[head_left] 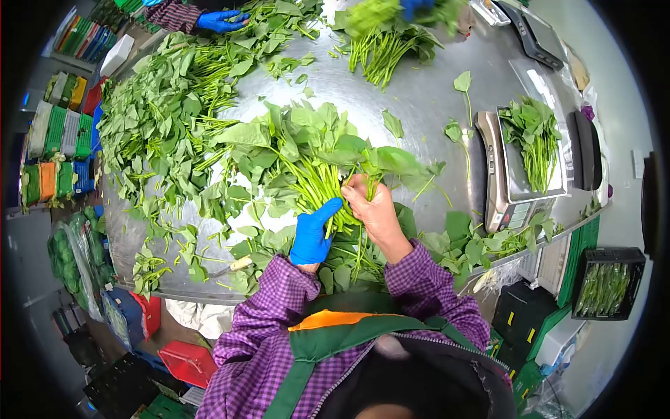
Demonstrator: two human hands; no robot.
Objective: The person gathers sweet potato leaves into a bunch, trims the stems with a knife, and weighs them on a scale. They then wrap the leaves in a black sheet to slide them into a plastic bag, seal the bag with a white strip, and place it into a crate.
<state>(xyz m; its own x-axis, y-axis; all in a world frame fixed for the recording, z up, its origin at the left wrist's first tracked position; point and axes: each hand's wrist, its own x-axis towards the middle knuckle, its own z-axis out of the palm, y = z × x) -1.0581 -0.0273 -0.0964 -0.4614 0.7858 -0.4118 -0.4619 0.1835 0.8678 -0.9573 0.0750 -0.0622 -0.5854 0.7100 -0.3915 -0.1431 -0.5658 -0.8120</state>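
Note:
My left hand (313,234), in a blue glove, is closed round the stems of a bunch of leafy greens (307,178). The bunch's leaves point away from me and its cut stem ends poke out towards my body. Bare and close beside it, my right hand (373,209) pinches a few leafy stems (377,171) at the bunch's right side; their leaves are partly blurred. Loose greens (262,241) lie under and around both hands on the metal table (426,91). A pale handle (241,264) shows among the leaves at the left.
A large heap of greens (160,105) covers the table's left side. At the right, a scale (492,167) carries another bunch (534,140). Across the table, another person's blue-gloved hand (222,21) touches the heap; a bunch (384,52) lies nearby. A crate (607,283) stands lower right.

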